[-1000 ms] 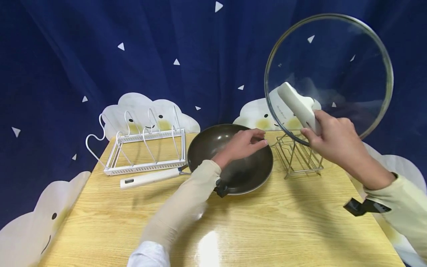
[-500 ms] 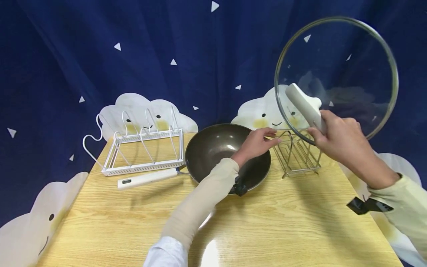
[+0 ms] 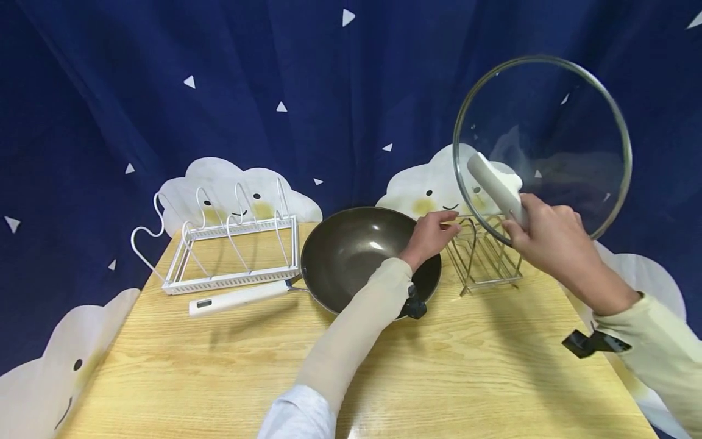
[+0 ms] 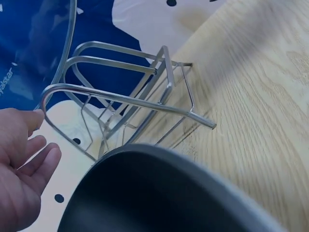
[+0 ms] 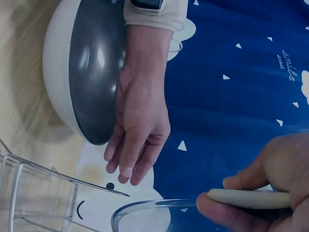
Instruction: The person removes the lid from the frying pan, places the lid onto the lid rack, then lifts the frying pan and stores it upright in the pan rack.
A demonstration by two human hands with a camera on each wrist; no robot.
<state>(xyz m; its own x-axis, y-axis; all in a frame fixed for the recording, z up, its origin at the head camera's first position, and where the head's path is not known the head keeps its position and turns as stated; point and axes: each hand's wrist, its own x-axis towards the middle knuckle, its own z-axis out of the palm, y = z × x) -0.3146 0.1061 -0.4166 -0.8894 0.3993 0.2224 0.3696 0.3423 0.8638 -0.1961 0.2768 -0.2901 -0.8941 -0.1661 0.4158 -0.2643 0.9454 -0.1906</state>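
In the head view my right hand grips the white handle of a large round glass lid. The lid stands nearly upright in the air, its lower rim overlapping a small metal wire rack. My left hand reaches across the wok to that rack with loosely bent fingers. In the left wrist view, the index fingertip is right at the end loop of the wire rack, and nothing is gripped. The right wrist view shows thumb and fingers around the lid's handle.
A white rack with several curved dividers stands on the left of the wooden table. In front of it juts the wok's long white handle. Behind the table hangs a dark blue curtain with cloud shapes.
My left hand has moved right, from over the wok to the metal rack's near side. The right hand and lid shifted right, then came back left and lower.
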